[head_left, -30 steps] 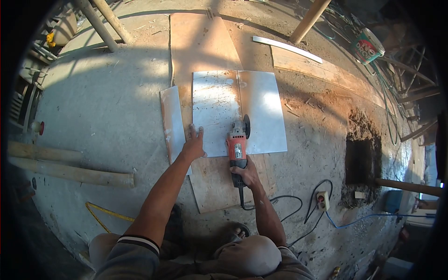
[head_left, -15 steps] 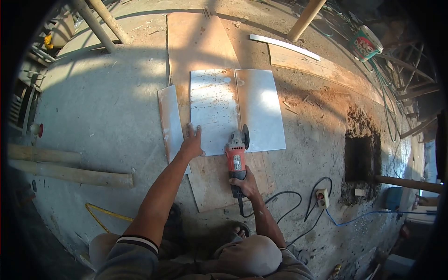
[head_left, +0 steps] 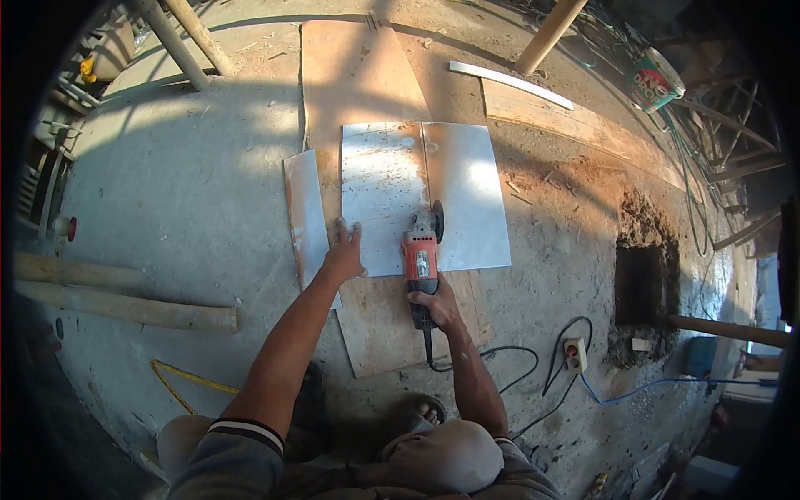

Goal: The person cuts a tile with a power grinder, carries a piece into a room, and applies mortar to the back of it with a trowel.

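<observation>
My right hand is wrapped round the rear of a red and black angle grinder. The grinder's dark disc stands on edge at the line that splits a white tile into a left and a right part. Reddish dust lies along that line. On the tile's lower left edge rests my left hand, its fingers spread and pointing away from me. Left of it lies a narrow white tile strip. Beneath everything is a brown board.
A power socket with cords lies at right, near a square hole in the concrete. Bamboo poles lie at left, close to a yellow tape measure. A bucket stands far right; upright poles rise behind.
My right hand has pushed the grinder a little farther away from me, with its disc moving up along the line in the tile. My left hand stays in place.
</observation>
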The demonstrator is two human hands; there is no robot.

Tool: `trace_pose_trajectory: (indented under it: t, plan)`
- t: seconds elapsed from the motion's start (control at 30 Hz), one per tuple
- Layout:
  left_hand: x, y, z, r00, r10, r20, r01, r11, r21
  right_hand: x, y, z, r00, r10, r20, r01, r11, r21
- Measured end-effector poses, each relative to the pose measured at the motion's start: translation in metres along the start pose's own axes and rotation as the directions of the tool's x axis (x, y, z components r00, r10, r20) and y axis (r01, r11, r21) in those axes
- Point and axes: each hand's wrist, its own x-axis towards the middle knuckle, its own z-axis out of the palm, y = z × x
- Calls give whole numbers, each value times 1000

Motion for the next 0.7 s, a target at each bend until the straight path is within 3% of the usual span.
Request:
trace_pose_trajectory:
  t: [0.27, 0.4, 0.7]
  plan:
    - [4, -5, 9, 993, 56, -104, -45, 993, 109, -42, 19, 1, 999, 31, -15, -32, 998, -54]
    - [2, -2, 2, 998, 36, -44, -34, 999, 38, -73, 36, 1, 999, 35, -26, -37, 997, -62]
    - [2, -3, 2, 995, 52, -87, -44, 995, 89, -30, 12, 1, 1000, 20, -24, -21, 999, -41]
